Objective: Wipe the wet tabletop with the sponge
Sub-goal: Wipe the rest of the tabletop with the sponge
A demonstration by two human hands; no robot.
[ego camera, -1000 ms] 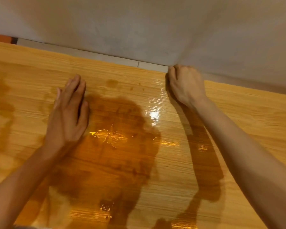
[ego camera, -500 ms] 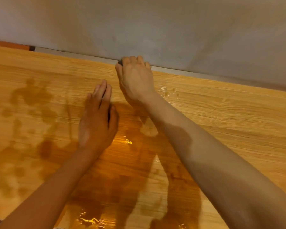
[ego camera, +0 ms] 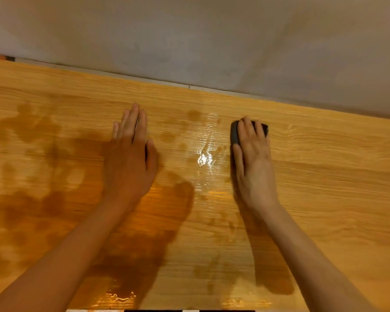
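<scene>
Right hand (ego camera: 253, 163) pressed palm-down over the dark soft rectangular sponge (ego camera: 234, 134), fingers draped across it, near the far edge. Left hand (ego camera: 131, 163) flat, fingers together, on the glossy wood-grain laminate surface (ego camera: 324, 176). Wet glare streak (ego camera: 204, 157) between hands.

Two bare forearms reach in from the lower edge of the view, with no sleeves on either arm as far as they show. The left hand (ego camera: 131, 163) and the right hand (ego camera: 252, 163) are ungloved. No rings, watch or bracelets show on the fingers or wrists. The fingernails look short and unpainted.
</scene>
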